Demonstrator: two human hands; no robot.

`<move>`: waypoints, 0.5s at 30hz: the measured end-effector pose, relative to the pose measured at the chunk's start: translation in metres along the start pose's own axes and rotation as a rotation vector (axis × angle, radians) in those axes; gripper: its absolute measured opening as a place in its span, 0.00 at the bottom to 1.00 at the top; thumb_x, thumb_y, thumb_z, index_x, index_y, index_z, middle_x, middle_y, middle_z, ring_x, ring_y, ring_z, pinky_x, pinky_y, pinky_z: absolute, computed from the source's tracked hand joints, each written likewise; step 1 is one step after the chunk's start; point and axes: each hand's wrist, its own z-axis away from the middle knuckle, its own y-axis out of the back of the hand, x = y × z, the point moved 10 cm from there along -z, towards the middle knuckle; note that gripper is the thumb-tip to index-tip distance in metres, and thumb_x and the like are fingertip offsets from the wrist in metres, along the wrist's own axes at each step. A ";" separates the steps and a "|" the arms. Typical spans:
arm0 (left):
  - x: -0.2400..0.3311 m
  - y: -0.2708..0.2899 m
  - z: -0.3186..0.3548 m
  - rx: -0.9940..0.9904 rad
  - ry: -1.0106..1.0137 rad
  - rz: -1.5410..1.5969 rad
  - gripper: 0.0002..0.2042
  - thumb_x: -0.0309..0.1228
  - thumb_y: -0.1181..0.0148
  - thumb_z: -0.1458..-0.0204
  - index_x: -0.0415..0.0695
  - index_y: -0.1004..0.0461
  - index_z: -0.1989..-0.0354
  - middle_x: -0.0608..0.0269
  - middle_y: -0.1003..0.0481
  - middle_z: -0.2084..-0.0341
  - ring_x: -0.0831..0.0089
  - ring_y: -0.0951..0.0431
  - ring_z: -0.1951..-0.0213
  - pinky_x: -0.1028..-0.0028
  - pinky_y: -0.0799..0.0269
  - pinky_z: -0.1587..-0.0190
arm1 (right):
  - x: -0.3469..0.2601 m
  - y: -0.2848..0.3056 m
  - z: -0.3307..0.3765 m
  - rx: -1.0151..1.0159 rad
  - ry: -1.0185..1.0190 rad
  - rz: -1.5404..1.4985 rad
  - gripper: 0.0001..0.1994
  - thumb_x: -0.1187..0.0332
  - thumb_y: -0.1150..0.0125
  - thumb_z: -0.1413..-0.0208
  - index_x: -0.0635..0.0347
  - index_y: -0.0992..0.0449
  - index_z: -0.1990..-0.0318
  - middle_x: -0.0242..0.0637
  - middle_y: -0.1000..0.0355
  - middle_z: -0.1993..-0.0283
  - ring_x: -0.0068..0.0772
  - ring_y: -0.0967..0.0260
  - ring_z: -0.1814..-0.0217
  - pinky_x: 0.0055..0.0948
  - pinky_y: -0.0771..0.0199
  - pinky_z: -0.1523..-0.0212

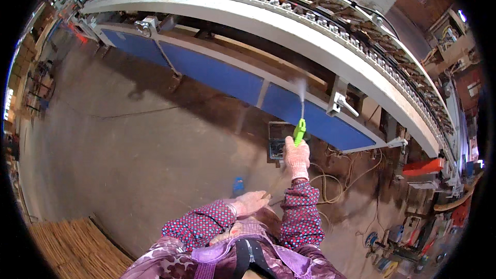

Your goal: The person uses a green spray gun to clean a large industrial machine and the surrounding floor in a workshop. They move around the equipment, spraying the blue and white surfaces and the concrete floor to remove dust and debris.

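Observation:
My right hand [296, 159], in a pale knit glove, is wrapped round a bright green air blow gun [299, 131]. Its thin nozzle points away from me, at the long machine's lower frame. A whitish plume [300, 89] blurs the air at the nozzle's tip. Close to my body, my left hand [250, 202] is also gloved, its fingers stretched out toward the right with nothing visible held. Part of its fingertips is hard to make out. The machine [222, 6] has a pale beam, a row of metal parts along the top and blue lower panels [217, 75].
Below the blue panels stands a dark open crate [276, 147] on the floor. A coiled yellowish hose [338, 188] lies right of my right arm. A small blue object [238, 185] is on the floor. Tools and parts [398, 245] crowd the lower right; bundled strips [77, 248] lie lower left.

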 end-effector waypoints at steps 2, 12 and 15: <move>-0.013 0.010 -0.004 -0.060 0.288 0.223 0.16 0.28 0.56 0.46 0.37 0.31 0.50 0.47 0.27 0.64 0.60 0.25 0.56 0.68 0.28 0.56 | 0.010 -0.007 -0.004 0.001 0.019 -0.068 0.17 0.53 0.42 0.47 0.61 0.28 0.65 0.36 0.29 0.78 0.32 0.31 0.79 0.33 0.30 0.75; -0.058 -0.042 0.057 -0.119 0.062 0.324 0.20 0.38 0.57 0.41 0.39 0.35 0.45 0.48 0.37 0.43 0.55 0.36 0.42 0.61 0.38 0.42 | -0.127 -0.151 0.129 -0.622 0.427 0.522 0.19 0.50 0.44 0.49 0.55 0.29 0.57 0.45 0.24 0.62 0.48 0.25 0.60 0.44 0.27 0.59; -0.087 -0.052 0.056 -0.343 0.133 0.000 0.21 0.37 0.58 0.42 0.41 0.38 0.42 0.53 0.38 0.41 0.58 0.38 0.40 0.62 0.42 0.39 | -0.146 -0.218 0.139 -0.672 0.574 0.529 0.16 0.57 0.45 0.48 0.59 0.29 0.59 0.44 0.23 0.63 0.46 0.24 0.59 0.44 0.27 0.59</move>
